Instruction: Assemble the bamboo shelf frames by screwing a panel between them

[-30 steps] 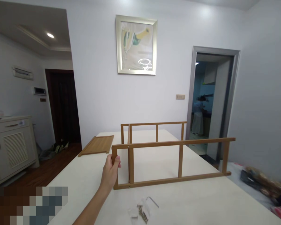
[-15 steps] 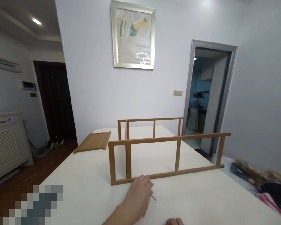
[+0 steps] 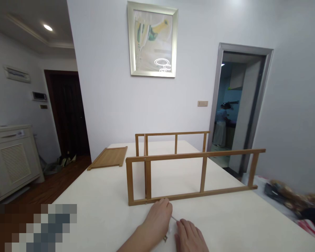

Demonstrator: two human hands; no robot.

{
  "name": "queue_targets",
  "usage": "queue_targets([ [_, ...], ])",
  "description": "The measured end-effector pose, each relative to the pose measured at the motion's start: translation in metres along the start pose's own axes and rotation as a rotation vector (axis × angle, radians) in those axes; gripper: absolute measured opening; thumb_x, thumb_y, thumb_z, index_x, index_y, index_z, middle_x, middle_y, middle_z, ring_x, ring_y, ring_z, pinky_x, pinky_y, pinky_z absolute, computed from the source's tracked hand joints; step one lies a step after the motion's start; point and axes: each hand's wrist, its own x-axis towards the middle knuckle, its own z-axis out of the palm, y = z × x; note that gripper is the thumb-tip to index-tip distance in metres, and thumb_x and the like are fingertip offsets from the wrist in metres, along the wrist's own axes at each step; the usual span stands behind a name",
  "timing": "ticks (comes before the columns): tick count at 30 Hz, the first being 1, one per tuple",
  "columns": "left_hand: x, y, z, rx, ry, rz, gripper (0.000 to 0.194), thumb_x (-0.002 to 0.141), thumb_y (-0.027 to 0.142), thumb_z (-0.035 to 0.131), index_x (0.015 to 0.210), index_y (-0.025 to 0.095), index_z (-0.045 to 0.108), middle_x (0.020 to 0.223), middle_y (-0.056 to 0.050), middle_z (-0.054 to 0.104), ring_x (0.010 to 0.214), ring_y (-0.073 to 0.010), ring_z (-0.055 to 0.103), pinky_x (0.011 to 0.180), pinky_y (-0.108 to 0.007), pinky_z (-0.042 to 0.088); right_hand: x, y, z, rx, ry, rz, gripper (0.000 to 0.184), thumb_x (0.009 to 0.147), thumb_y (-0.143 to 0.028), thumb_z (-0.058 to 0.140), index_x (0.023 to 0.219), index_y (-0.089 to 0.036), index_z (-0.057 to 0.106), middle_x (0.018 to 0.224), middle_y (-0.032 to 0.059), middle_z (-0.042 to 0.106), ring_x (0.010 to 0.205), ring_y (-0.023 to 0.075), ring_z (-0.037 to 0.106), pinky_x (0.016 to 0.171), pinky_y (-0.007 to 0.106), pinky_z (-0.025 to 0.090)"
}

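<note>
A wooden frame [image 3: 173, 199] stands on its long side on the white table [image 3: 99, 196], made of two ladder-like sides joined by an upright panel seen edge-on. Against its near lower rail, close to the left end, rests my left hand [image 3: 159, 218], fingers closed on a thin metal rod [image 3: 174, 218]. The rod sticks out toward my right hand [image 3: 191, 235], whose bent fingers meet its outer end. My left fingers hide the rod's other end. Small metal pieces [image 3: 165, 238] lie beside my left wrist, with something clear and plastic-looking near them.
A flat slatted wooden panel [image 3: 109, 157] lies at the table's far left. Past the right edge is a blurred pile of cloth items [image 3: 291, 199]. A person [image 3: 221, 126] stands beyond the doorway. A white cabinet [image 3: 14, 161] stands at left.
My right hand has come up from the bottom edge to the rod's outer end. My left hand stays at the lower rail. The whole view has shifted slightly.
</note>
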Motion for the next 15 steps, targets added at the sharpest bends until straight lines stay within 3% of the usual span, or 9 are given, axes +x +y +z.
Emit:
queue_targets([
  [4,-0.006,-0.004,-0.009,-0.098,0.004,0.02,0.023,0.089,0.009,0.042,0.099,0.015,0.062,0.108,-0.011,0.062,0.101,-0.0228,0.058,0.087,-0.035,0.046,0.005,-0.004,-0.009,0.096,-0.032,-0.032,0.024,0.08,-0.005,0.049,0.096,-0.02,0.058,0.086,0.0054,0.068,0.075,0.0224,0.059,0.069,0.035,0.042],
  [8,-0.006,-0.014,-0.012,-0.233,0.014,-0.002,0.021,0.087,0.014,0.047,0.097,0.018,0.065,0.105,-0.008,0.065,0.101,-0.0205,0.059,0.088,-0.03,0.045,0.015,-0.008,-0.011,0.258,-0.019,-0.15,0.024,0.082,-0.009,0.052,0.1,-0.024,0.059,0.09,0.0017,0.069,0.076,0.0197,0.058,0.066,0.03,0.041],
  [12,-0.002,-0.018,-0.011,-0.228,0.017,-0.01,0.023,0.087,0.013,0.044,0.086,0.017,0.066,0.096,-0.008,0.066,0.093,-0.0202,0.061,0.085,-0.03,0.046,0.02,-0.014,-0.006,0.336,-0.032,-0.171,0.017,0.085,-0.01,0.055,0.091,-0.024,0.06,0.083,-0.0016,0.067,0.072,0.0172,0.056,0.06,0.027,0.039],
  [15,-0.003,-0.017,-0.012,-0.207,0.021,-0.004,0.023,0.087,0.013,0.042,0.088,0.016,0.065,0.099,-0.01,0.066,0.094,-0.0213,0.06,0.086,-0.031,0.046,0.02,-0.018,-0.002,0.329,-0.067,-0.162,0.017,0.083,-0.006,0.056,0.084,-0.023,0.059,0.078,-0.0014,0.064,0.071,0.0167,0.055,0.063,0.026,0.042],
])
